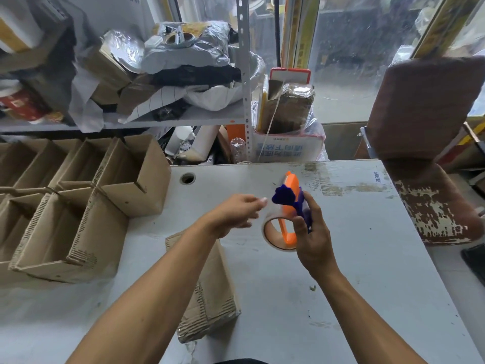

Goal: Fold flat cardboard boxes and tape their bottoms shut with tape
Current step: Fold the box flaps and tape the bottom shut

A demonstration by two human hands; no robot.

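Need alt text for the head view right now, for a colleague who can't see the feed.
Over a white table, the right hand grips an orange and blue tape dispenser loaded with clear tape, while the left hand reaches for the tape's end. A flat cardboard box lies beneath the forearms; folded open boxes stand in rows at left.
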